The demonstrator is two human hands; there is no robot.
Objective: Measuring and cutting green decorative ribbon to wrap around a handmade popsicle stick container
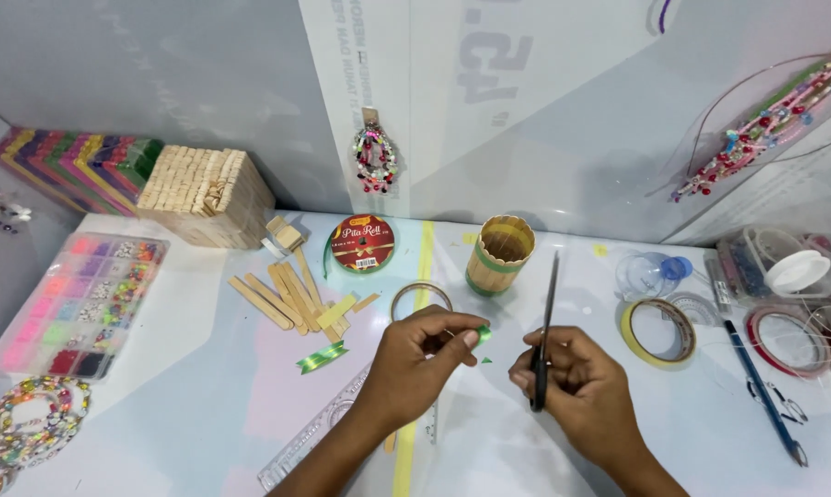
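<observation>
My left hand (422,354) pinches a small piece of green ribbon (483,334) between thumb and fingertips. My right hand (577,379) holds black scissors (546,317), blades closed and pointing away from me. A tiny green scrap (486,360) lies on the table between the hands. Another strip of green ribbon (323,357) lies left of my left hand. A cup made of wooden sticks (499,254) with a green band stands just beyond the hands.
Loose wooden sticks (291,296), a red ribbon roll (363,244), a tape ring (421,296), a clear ruler (319,430), a bead organiser box (89,302), a stack of sticks (204,193), yellow tape (658,331), a pen (763,391) and containers (774,271) surround the work area.
</observation>
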